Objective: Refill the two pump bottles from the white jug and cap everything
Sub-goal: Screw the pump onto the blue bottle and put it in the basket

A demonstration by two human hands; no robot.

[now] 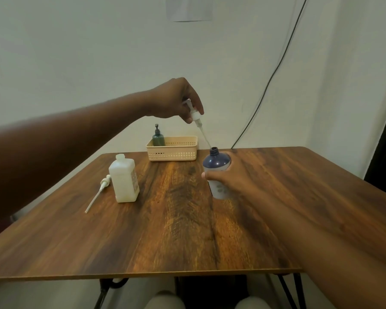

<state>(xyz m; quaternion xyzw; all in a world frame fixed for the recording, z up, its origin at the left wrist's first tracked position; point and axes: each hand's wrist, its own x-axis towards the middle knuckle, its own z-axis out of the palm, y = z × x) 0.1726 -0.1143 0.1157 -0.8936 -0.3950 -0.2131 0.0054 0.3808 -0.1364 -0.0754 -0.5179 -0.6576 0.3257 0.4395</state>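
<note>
My right hand (230,177) grips a dark blue and white pump bottle (216,162) standing on the table, its neck open. My left hand (176,99) holds a white pump head (195,114) above it, tilted, with the dip tube's tip at the bottle's mouth. The white jug (124,180) stands capped at the left of the table. A second white pump head (100,190) with a long tube lies flat beside the jug. A green pump bottle (158,138) with a dark pump stands in the beige basket (173,152).
The wooden table (176,230) has its front edge close to me. The basket sits at the far edge against the wall. A black cable (274,74) hangs down the wall behind the right side. My knees show under the table.
</note>
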